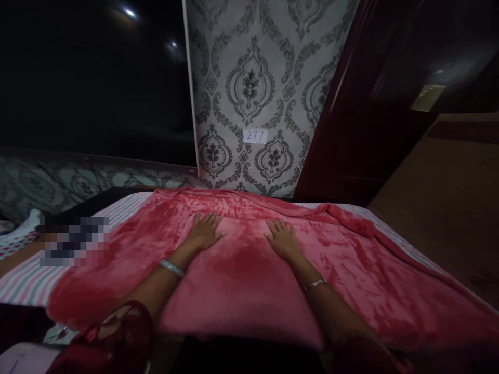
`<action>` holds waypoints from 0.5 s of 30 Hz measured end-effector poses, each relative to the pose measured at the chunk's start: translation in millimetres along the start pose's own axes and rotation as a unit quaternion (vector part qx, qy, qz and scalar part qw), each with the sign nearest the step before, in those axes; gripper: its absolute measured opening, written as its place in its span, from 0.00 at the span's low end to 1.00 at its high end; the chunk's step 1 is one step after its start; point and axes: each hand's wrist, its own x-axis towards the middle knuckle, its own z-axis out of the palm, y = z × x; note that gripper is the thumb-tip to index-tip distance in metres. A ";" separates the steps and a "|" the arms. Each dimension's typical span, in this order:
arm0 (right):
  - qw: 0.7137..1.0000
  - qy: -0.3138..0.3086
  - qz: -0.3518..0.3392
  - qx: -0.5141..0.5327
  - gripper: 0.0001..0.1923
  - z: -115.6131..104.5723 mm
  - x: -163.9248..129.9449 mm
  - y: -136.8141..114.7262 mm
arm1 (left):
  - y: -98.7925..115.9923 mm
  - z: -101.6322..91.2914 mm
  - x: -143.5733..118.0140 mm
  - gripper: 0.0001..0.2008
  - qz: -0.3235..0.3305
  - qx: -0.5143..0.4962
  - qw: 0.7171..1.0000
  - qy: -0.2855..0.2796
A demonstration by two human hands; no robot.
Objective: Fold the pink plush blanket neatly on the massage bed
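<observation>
A plush red-pink blanket [343,259] is spread over the table in front of me. On top of it, in the middle, lies a smoother pink folded cloth [241,296], reaching to the near edge. My left hand [205,232] rests palm down near its far left corner, fingers spread. Palm down near the far right corner is my right hand [283,239], its fingers also stretched out. Neither hand grips anything. A wide pale bangle is on my left wrist and a thin one on my right.
A striped sheet [127,210] shows beneath the blanket at both sides. Behind stand a patterned wall with a "277" paper label [255,136], a large dark screen [93,83] and a dark red door [374,104]. A brown board [448,208] leans at right. A blurred-out patch covers something at left.
</observation>
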 end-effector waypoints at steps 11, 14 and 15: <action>0.994 -0.008 0.027 0.106 0.29 18.2 2.1 23.8 | -18.4 16.3 2.2 0.32 -0.045 -0.057 0.997 0.040; 0.994 -0.012 0.026 0.103 0.29 18.3 1.9 23.7 | -19.1 14.4 1.0 0.32 -0.048 -0.058 0.997 0.035; 0.995 -0.015 0.027 0.100 0.29 17.6 1.9 23.7 | -19.9 13.4 0.7 0.32 -0.050 -0.056 0.997 0.030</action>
